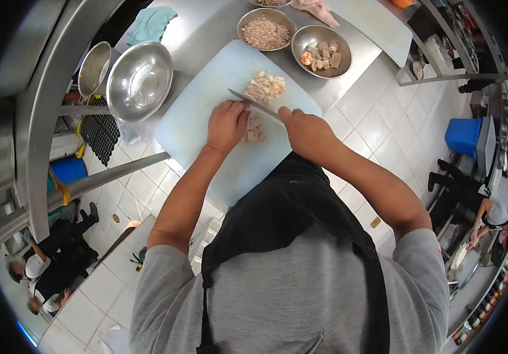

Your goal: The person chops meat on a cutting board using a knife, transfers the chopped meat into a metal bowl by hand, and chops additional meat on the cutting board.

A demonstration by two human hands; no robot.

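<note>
My right hand [304, 133] is closed round the handle of a knife [256, 104], whose blade points up and left over the cutting board [189, 112]. Beside the blade, my left hand [228, 125] has its fingers curled at the pieces of pale meat; what the fingertips touch is partly hidden. Chopped pieces [265, 87] form a pile beyond the blade, and more cut meat [254, 130] lies between my hands on the near side.
Behind the board are a bowl of minced meat [265, 32] and a bowl of larger chunks [323, 52]. At the left stand a metal bowl [140, 82] and a teal cloth [152, 25]. Other people [490, 212] are at the far right and lower left.
</note>
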